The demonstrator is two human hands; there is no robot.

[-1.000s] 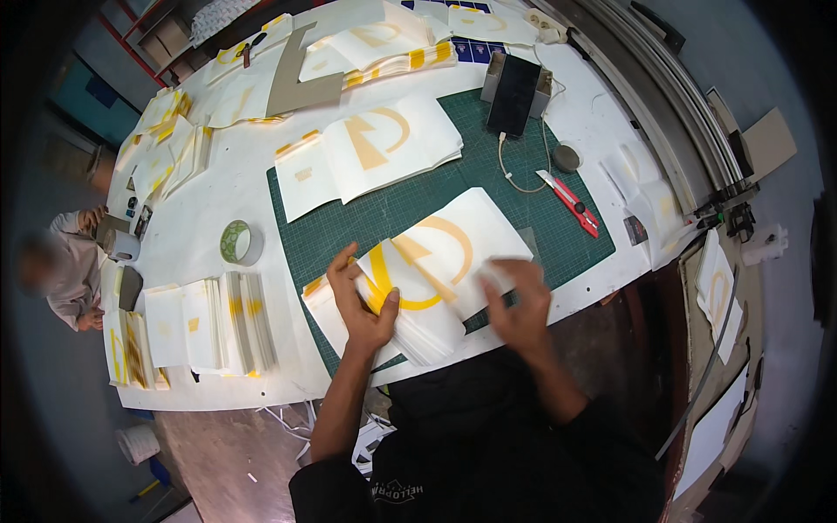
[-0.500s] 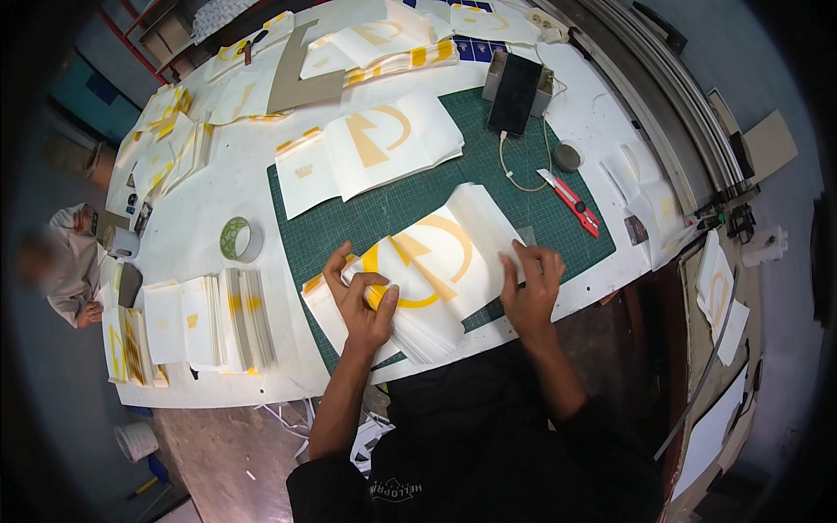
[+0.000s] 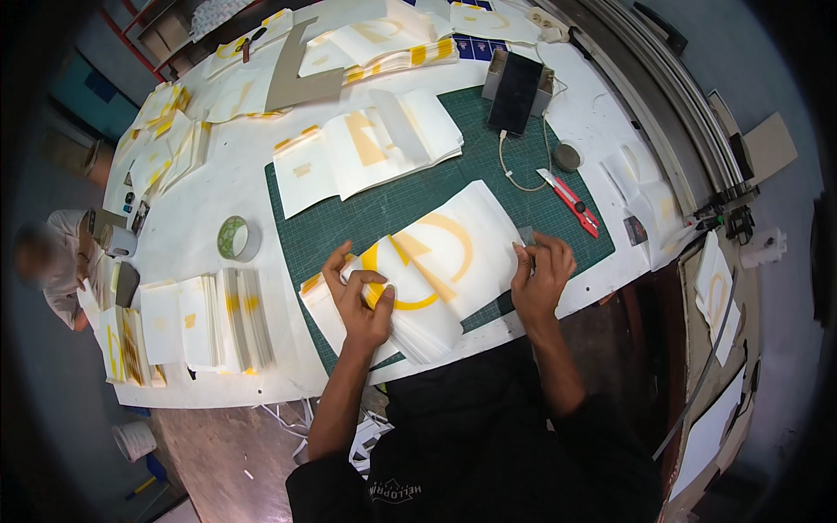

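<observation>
My left hand is closed on the left part of a stack of folded printed sheets. Its thumb and fingers hold back a curled fold with a bright yellow print, and more layers fan out beneath. The top sheet is white with a pale orange ring and wedge shape. At the sheet's right edge is my right hand, fingers bent and thumb apart from them, the thumb tip touching or very near the edge. Both hands are over a green cutting mat. Beyond them lies a second stack of similar sheets, one panel standing up.
A red utility knife and a round dark container lie right of the sheets. A phone with a cable leans on a box. At left are a tape roll, booklet stacks and another person.
My right hand has moved right, and the sheet's right panel now lies flatter. A panel on the far stack has lifted. The other person's hand has moved to the papers at left.
</observation>
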